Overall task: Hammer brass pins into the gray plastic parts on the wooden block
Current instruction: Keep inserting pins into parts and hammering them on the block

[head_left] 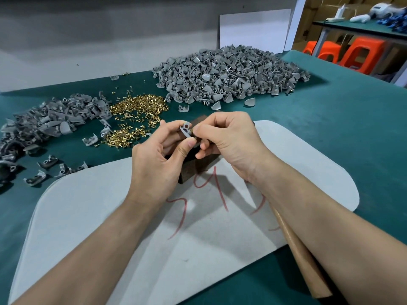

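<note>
Wooden handle (pixel 297 249) lies at near right, across edge of pale mat (pixel 88 216), under right forearm. Wooden block (pixel 189 172) stands on mat at centre, partly hidden by hands. Over block: left hand (pixel 154 159) pinches gray plastic part (pixel 185 129) between thumb and fingertips. Right hand (pixel 229 137) has fingers curled, thumb and forefinger clamped on brass pin (pixel 192 130) at part's right edge. Farther left on green table (pixel 330 128): loose brass pins (pixel 136 108), with small gray pile (pixel 44 122) just beside. Far: large gray pile (pixel 226 71).
</note>
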The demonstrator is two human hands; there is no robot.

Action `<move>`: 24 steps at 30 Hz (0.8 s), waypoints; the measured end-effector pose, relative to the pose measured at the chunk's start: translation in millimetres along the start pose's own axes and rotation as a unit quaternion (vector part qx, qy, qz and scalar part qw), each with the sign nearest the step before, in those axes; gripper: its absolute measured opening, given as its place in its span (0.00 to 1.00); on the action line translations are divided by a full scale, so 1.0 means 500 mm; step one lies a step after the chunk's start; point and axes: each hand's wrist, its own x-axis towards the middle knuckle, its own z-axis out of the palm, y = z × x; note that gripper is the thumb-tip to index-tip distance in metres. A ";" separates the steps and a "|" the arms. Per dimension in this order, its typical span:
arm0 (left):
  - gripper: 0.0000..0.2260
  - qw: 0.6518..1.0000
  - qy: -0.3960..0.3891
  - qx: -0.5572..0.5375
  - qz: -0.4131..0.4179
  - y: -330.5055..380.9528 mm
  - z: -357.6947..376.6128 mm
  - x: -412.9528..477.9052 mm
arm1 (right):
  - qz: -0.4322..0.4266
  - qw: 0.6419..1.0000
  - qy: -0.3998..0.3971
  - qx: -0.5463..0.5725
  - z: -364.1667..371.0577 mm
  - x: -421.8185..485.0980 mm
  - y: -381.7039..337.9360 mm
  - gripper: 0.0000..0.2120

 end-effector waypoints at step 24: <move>0.13 1.000 -0.011 0.016 -0.010 0.004 0.003 0.000 | 0.009 0.999 -0.012 -0.028 -0.003 0.003 -0.002 0.12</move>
